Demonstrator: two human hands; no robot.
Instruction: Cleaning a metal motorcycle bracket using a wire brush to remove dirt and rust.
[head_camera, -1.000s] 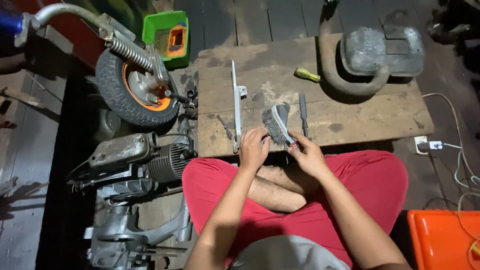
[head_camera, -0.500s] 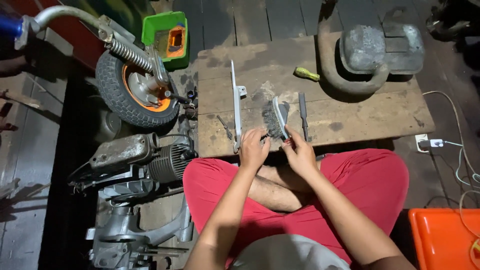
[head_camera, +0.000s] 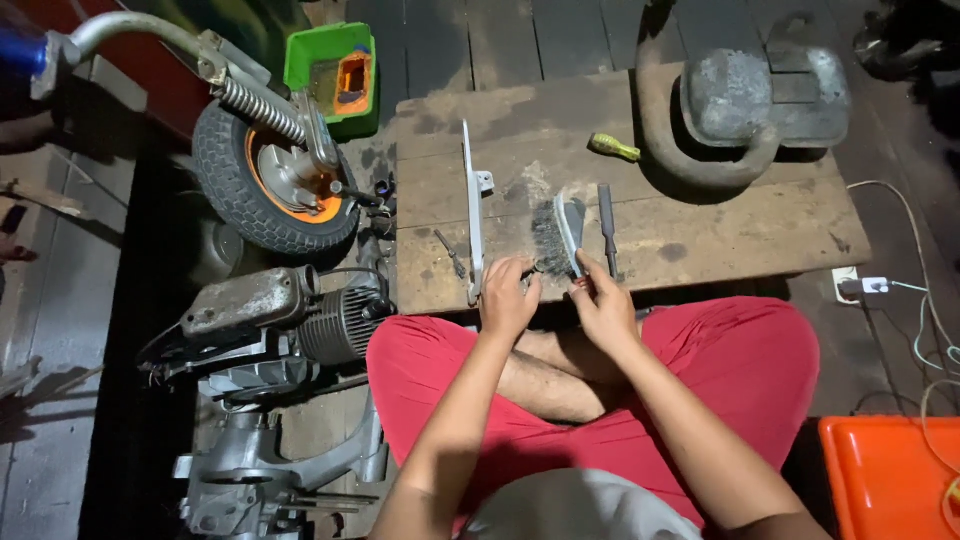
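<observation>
Wire brush (head_camera: 556, 236) lowered onto workbench (head_camera: 720, 230), both hands (head_camera: 555, 300) pinching small hidden part, grip unclear

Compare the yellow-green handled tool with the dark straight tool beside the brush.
The yellow-green tool is short, bright and lies slanted far up the wooden table; the dark tool is longer, dull grey, and points away from the person, beside the wire brush near the right hand. Neither is held; both lie flat.

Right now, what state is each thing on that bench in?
Wire brush: on its side on the wooden bench, bristles leftward.
Right hand: gripping the brush handle.
Left hand: fingers at the bristles.
Metal strip: flat.
Yellow-handled tool: lying loose.
</observation>
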